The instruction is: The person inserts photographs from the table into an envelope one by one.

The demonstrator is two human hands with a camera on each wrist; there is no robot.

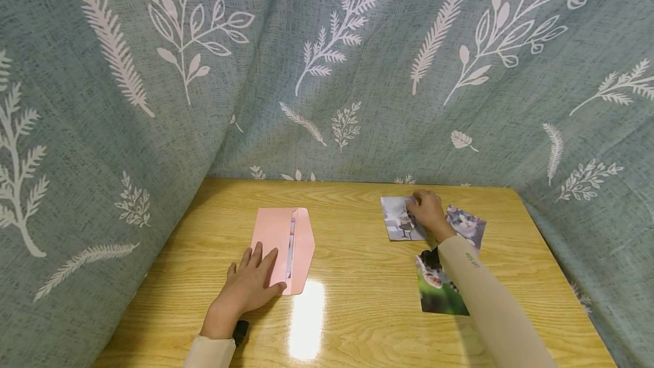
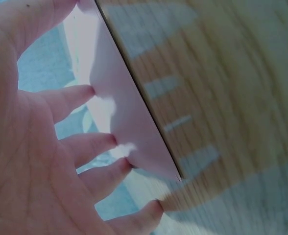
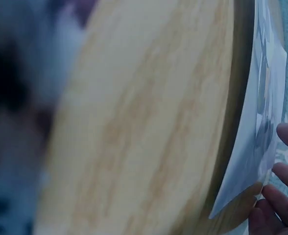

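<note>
A pink envelope (image 1: 269, 225) lies on the left of the wooden table, its flap (image 1: 305, 246) folded out to the right. Along the opening shows a strip of some paper or picture (image 1: 290, 249). My left hand (image 1: 247, 287) rests on the envelope's near part with fingers spread; in the left wrist view the fingertips touch the pink paper (image 2: 119, 93). At the back right, my right hand (image 1: 428, 213) pinches the right edge of a pale photo (image 1: 394, 217). The right wrist view shows this photo (image 3: 247, 147) standing a little off the table, thumb and fingers at its edge.
Partly under the right forearm lie two more photos: a grey-and-white cat picture (image 1: 462, 222) and a green-toned animal picture (image 1: 440, 299). A leaf-patterned curtain (image 1: 337, 72) hangs behind and around the table (image 1: 352, 277).
</note>
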